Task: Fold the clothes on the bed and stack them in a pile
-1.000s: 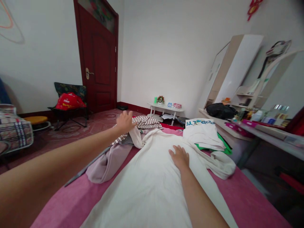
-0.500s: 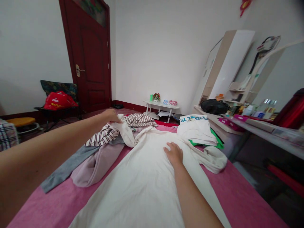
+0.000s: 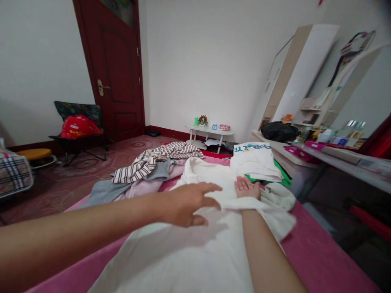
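Observation:
A white long-sleeved shirt (image 3: 183,252) lies spread out in front of me, its far end near the middle of the bed. One of its sleeves is laid across the body to the right and passes over my right wrist. My left hand (image 3: 191,203) hovers just above the shirt, fingers apart and holding nothing. Palm up, my right hand (image 3: 247,189) rests at the shirt's right side with its fingers stretched out. Beyond it sits a folded white T-shirt (image 3: 255,162) with blue lettering, on top of a green garment (image 3: 284,175).
On the left of the pink bed cover (image 3: 317,252) lie a striped garment (image 3: 137,169) and grey and pale pink clothes. A cluttered desk (image 3: 360,169) stands at the right. A small white table (image 3: 210,133) is by the far wall.
My left hand has moved right with the sleeve, across the shirt, and let it go. My right hand has shifted right and turned palm up beneath the sleeve.

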`<action>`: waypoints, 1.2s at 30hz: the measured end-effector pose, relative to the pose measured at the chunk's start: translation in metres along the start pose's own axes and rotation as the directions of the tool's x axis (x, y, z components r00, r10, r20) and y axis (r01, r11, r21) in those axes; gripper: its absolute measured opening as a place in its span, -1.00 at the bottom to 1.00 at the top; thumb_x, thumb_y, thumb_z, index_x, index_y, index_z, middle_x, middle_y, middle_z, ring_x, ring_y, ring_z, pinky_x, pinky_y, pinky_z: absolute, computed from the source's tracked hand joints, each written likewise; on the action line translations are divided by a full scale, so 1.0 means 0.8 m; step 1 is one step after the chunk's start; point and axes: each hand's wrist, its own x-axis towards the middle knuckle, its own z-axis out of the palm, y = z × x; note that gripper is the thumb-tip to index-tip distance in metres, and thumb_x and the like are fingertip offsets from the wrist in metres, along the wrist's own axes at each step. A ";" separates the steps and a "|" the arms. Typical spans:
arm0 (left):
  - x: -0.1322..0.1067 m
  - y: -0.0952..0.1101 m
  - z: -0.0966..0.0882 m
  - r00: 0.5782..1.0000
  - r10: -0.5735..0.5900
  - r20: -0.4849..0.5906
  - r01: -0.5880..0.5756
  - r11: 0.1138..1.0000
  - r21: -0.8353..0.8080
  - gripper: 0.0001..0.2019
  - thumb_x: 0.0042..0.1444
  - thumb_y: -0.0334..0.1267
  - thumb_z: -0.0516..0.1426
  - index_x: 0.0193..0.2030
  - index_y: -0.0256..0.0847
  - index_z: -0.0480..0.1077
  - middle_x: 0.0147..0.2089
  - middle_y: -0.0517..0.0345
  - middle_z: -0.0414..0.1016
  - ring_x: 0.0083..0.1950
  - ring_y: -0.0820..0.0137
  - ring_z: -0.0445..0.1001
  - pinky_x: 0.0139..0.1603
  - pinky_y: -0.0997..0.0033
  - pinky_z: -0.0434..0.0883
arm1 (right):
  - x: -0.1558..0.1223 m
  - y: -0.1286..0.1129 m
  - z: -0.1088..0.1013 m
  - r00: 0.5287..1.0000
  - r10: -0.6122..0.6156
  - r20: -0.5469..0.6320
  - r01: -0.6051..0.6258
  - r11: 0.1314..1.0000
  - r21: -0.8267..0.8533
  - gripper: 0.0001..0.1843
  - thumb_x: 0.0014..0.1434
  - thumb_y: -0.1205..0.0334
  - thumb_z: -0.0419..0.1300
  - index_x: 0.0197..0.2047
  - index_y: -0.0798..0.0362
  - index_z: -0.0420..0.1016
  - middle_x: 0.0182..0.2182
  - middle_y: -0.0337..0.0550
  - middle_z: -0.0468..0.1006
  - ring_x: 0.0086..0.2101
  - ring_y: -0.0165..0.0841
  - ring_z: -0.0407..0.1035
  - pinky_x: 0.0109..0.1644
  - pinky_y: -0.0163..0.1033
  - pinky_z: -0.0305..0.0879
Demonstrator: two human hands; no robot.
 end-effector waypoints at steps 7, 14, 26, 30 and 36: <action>-0.124 -0.008 0.072 0.811 -0.584 0.032 0.582 0.811 0.061 -0.43 0.07 -0.23 0.13 0.25 -0.16 0.19 0.31 -0.11 0.16 0.25 0.11 0.26 0.20 0.13 0.29 | -0.018 -0.031 0.028 0.911 0.287 0.296 -0.214 0.943 -0.255 -0.63 0.18 -0.07 0.02 -0.09 -0.02 0.38 0.01 -0.03 0.48 -0.07 -0.31 0.44 -0.09 -0.21 0.38; -0.171 0.006 0.064 0.547 -0.837 0.013 0.825 0.541 0.166 -0.40 0.07 -0.12 0.06 0.26 -0.29 0.17 0.12 -0.17 0.40 0.07 0.09 0.42 0.07 0.12 0.33 | -0.077 -0.045 0.099 0.797 0.308 0.520 0.305 0.537 -0.786 -0.16 -0.28 0.02 0.44 0.10 0.08 0.37 0.02 0.04 0.46 -0.02 -0.14 0.38 0.07 -0.12 0.22; -0.180 0.016 0.054 0.527 -0.832 0.174 0.846 0.534 -0.009 -0.82 -0.08 -0.15 0.10 -0.38 -0.18 0.44 -0.34 0.09 0.50 -0.28 0.25 0.46 -0.29 0.40 0.29 | -0.119 -0.039 0.123 0.892 0.103 0.440 0.425 0.140 -0.894 -0.49 -0.12 -0.08 0.30 -0.17 0.10 0.48 -0.17 0.09 0.53 -0.12 -0.04 0.39 -0.12 -0.06 0.23; -0.178 0.020 0.046 0.588 -0.785 0.194 0.805 0.543 -0.239 -0.85 -0.08 -0.22 0.08 -0.37 -0.19 0.39 -0.38 0.20 0.46 -0.32 0.34 0.42 -0.34 0.49 0.27 | -0.100 -0.026 0.113 0.918 0.057 0.392 0.308 0.518 -0.798 -0.74 -0.21 0.13 0.33 -0.62 0.04 0.33 -0.61 -0.24 0.41 -0.42 -0.25 0.39 -0.33 -0.21 0.20; -0.142 0.030 0.017 0.664 -0.744 0.078 0.711 0.596 -0.373 -0.85 -0.02 -0.17 0.09 -0.38 -0.19 0.27 -0.46 0.30 0.33 -0.44 0.47 0.29 -0.45 0.54 0.17 | -0.077 -0.079 0.108 0.953 0.039 0.301 -0.018 0.997 -0.072 -0.71 -0.29 0.12 0.36 -0.52 0.06 0.38 -0.59 -0.32 0.47 -0.52 -0.41 0.37 -0.41 -0.32 0.31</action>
